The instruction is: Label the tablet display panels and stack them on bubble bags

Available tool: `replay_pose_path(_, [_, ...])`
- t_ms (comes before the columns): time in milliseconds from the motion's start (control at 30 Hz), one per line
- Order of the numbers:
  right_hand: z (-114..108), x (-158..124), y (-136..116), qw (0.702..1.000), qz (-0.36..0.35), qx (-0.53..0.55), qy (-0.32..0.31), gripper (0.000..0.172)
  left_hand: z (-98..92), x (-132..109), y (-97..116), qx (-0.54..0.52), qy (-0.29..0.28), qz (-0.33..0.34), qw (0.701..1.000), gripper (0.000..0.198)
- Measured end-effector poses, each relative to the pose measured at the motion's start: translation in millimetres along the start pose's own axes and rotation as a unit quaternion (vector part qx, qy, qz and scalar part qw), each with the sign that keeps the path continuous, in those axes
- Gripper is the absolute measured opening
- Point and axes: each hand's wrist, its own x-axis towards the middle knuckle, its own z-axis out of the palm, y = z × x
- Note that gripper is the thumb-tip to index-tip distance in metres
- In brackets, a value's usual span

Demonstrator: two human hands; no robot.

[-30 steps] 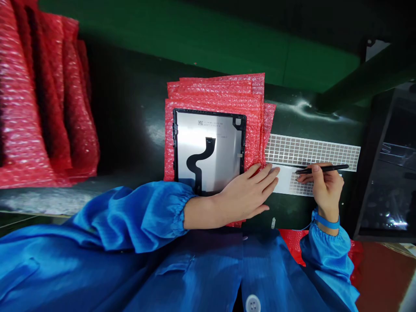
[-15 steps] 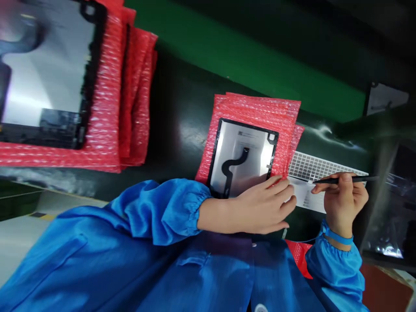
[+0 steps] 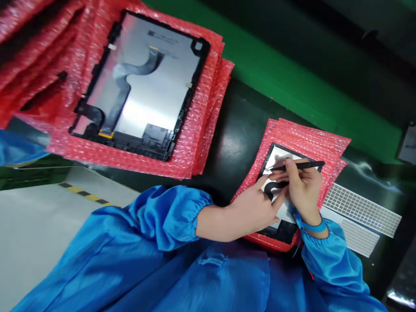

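Observation:
A tablet screen panel [image 3: 284,231] with a silvery back and black frame lies on a stack of red bubble-wrap bags [image 3: 308,135]. A black flex cable [image 3: 272,187] curves across its back, partly covered by my hands. My right hand [image 3: 305,190] is closed around slim black tweezers [image 3: 307,165], their tips low over the panel's upper left edge. From the left, my left hand [image 3: 248,212] reaches onto the panel with its fingers apart, index finger near the tweezer tips. Any small piece at the tips is too small to make out.
A larger-looking screen panel [image 3: 156,104] with a flex cable rests on more red bubble-wrap bags [image 3: 208,108] at left. Right of my stack lie a gridded label sheet [image 3: 364,210] and a white sheet [image 3: 354,234]. A blue sleeve [image 3: 19,147] shows at the far left.
My right hand has moved with the tweezers from the label sheets onto the panel. My left hand has shifted from the panel's right edge towards its upper left. The view has turned left.

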Motion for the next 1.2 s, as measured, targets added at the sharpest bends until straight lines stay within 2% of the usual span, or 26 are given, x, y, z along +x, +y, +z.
replay_pose_path(200, [0.4,-1.5,-0.4,1.0,0.003,-0.029,0.0,0.032,-3.3,0.9,6.8,-0.01,0.01,-0.036,0.999,0.076])
replay_pose_path(400, [2.6,-2.4,-1.7,0.997,0.004,-0.071,0.007,0.031,-1.3,1.9,5.7,-0.014,0.043,-0.035,0.998,0.047])
replay_pose_path(533, [2.3,-1.7,0.6,0.998,0.001,-0.065,0.003,0.03,0.6,2.8,4.4,-0.019,0.055,-0.04,0.998,0.041])
replay_pose_path(633, [2.5,-1.8,0.5,0.998,-0.001,-0.058,0.003,0.03,-0.4,3.9,1.7,-0.025,0.042,-0.039,0.998,0.042])
replay_pose_path(800, [3.2,-0.9,0.6,0.998,-0.004,-0.058,-0.004,0.03,-3.0,5.2,-5.0,-0.047,0.017,-0.025,0.998,0.06])
replay_pose_path(1000, [3.4,1.9,1.4,0.999,0.003,-0.033,-0.002,0.035,-9.1,6.2,-12.9,-0.046,0.008,0.004,0.999,0.072])
replay_pose_path(1067, [-3.1,-1.9,-1.6,1.0,-0.008,-0.002,0.02,0.035,-14.6,2.5,-18.8,-0.067,0.031,0.008,0.997,0.061])
replay_pose_path(1133, [-15.6,-9.2,-3.5,0.998,-0.029,0.023,0.059,0.032,-19.4,-4.8,-27.0,-0.101,0.059,-0.05,0.992,0.045])
replay_pose_path(1200, [-31.8,-18.1,-1.2,0.992,-0.051,0.027,0.109,0.029,-20.5,-14.1,-35.8,-0.114,0.058,-0.176,0.976,0.04])
